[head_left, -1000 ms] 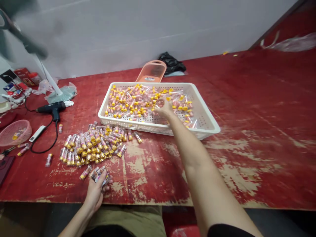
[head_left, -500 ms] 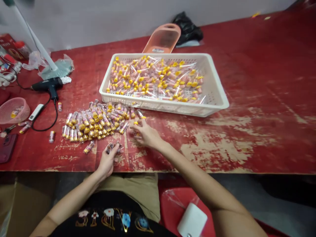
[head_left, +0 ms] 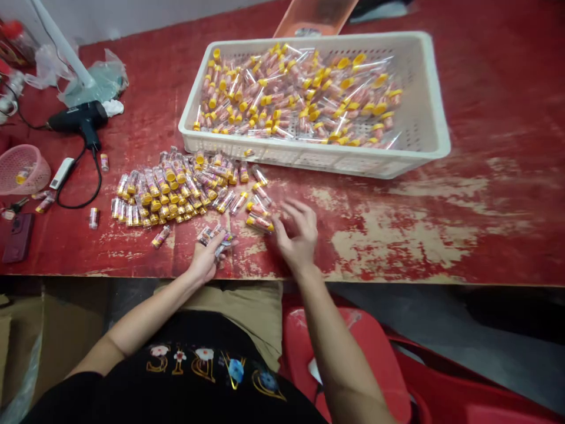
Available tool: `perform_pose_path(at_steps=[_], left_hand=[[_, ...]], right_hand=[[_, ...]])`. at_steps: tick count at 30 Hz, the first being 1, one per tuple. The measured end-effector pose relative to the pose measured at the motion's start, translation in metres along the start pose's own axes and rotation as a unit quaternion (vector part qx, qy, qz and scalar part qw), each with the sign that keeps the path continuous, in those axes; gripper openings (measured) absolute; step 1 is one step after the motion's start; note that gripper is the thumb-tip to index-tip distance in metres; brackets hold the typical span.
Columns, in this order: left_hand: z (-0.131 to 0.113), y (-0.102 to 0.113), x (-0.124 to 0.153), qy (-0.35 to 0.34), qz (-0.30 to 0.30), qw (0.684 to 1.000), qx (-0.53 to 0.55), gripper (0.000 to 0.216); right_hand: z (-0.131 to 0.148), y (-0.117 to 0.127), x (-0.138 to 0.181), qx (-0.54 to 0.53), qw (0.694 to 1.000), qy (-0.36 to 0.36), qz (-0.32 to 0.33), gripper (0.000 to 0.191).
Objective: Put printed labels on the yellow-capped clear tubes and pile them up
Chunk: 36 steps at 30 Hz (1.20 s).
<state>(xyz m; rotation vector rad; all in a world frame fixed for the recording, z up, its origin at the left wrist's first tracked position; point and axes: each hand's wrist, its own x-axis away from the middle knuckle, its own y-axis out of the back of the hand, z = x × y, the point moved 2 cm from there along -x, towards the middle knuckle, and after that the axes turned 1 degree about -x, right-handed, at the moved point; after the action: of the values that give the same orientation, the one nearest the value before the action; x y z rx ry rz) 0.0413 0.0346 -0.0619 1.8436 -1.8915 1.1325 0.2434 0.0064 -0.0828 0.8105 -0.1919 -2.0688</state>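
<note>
My left hand (head_left: 203, 259) is closed around several small clear-wrapped tubes (head_left: 212, 234) near the front edge of the table. Their printed sides face up between thumb and fingers. To the right, my right hand (head_left: 299, 235) has its fingers apart and holds nothing that I can see. Just left of its fingertips lies a loose yellow-capped tube (head_left: 259, 222), with a few more behind it. A dense heap of wrapped tubes (head_left: 165, 188) with yellow ends lies beyond my left hand. One single tube (head_left: 160, 237) rests in front of the heap.
Behind the heap stands a white plastic basket (head_left: 318, 159) of yellow-capped tubes, with an orange scoop (head_left: 309, 20) behind it. At left are a black heat gun (head_left: 82, 121) with its cord, a pink basket (head_left: 37, 176) and a phone (head_left: 18, 237). A red stool (head_left: 348, 335) is below.
My right hand has moved right, off the tubes, and its fingers have spread. Several tubes lie loose where it was. My left hand still grips its tubes; the camera view has shifted.
</note>
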Motion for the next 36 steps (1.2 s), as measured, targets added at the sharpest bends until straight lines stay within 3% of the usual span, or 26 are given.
perform_pose_path(at_steps=[2, 5, 7, 11, 15, 17, 19, 22, 24, 28, 30, 33, 36], left_hand=[[0.003, -0.001, 0.001, 0.004, 0.003, 1.000, -0.002, 0.040], [0.009, 0.001, 0.004, -0.028, -0.001, 0.999, -0.018, 0.047], [0.014, 0.004, 0.004, -0.065, -0.019, 0.997, -0.031, 0.049], [0.018, 0.010, 0.000, -0.105, -0.063, 0.992, -0.024, 0.052], [0.013, 0.012, -0.006, -0.103, -0.088, 0.991, 0.005, 0.056], [0.009, 0.012, -0.008, -0.091, -0.078, 0.993, 0.018, 0.055], [0.008, 0.011, -0.009, -0.072, -0.072, 0.994, 0.032, 0.053], [0.007, 0.011, -0.010, -0.057, -0.081, 0.993, 0.057, 0.050], [0.006, 0.010, -0.011, -0.047, -0.094, 0.992, 0.072, 0.047], [-0.002, 0.010, -0.013, -0.031, -0.119, 0.988, 0.093, 0.043], [-0.008, 0.010, -0.013, -0.039, -0.125, 0.986, 0.102, 0.042], [-0.014, 0.010, -0.010, -0.044, -0.126, 0.985, 0.108, 0.043], [-0.016, 0.009, -0.004, -0.041, -0.128, 0.984, 0.116, 0.045]], right_hand=[[0.021, -0.013, 0.024, -0.057, 0.997, -0.059, -0.014, 0.024], [0.046, -0.041, 0.051, -0.189, 0.964, -0.179, 0.061, 0.036], [0.053, -0.052, 0.061, -0.209, 0.951, -0.218, 0.067, 0.032], [0.046, -0.045, 0.060, -0.172, 0.962, -0.200, 0.064, 0.022], [0.016, -0.016, 0.039, 0.053, 0.989, -0.134, 0.028, 0.024], [0.000, -0.009, 0.028, 0.156, 0.980, -0.103, 0.069, 0.026], [-0.008, -0.007, 0.025, 0.172, 0.976, -0.084, 0.106, 0.025], [0.004, -0.003, 0.043, 0.112, 0.991, -0.069, 0.036, 0.023], [0.020, -0.001, 0.069, 0.010, 0.997, -0.080, -0.005, 0.025], [0.040, -0.016, 0.109, -0.143, 0.978, -0.094, 0.119, 0.031], [0.036, -0.024, 0.105, -0.151, 0.979, -0.091, 0.098, 0.031], [0.032, -0.029, 0.080, -0.169, 0.981, -0.094, -0.012, 0.027], [0.045, -0.028, 0.066, -0.223, 0.964, -0.146, -0.020, 0.026]])
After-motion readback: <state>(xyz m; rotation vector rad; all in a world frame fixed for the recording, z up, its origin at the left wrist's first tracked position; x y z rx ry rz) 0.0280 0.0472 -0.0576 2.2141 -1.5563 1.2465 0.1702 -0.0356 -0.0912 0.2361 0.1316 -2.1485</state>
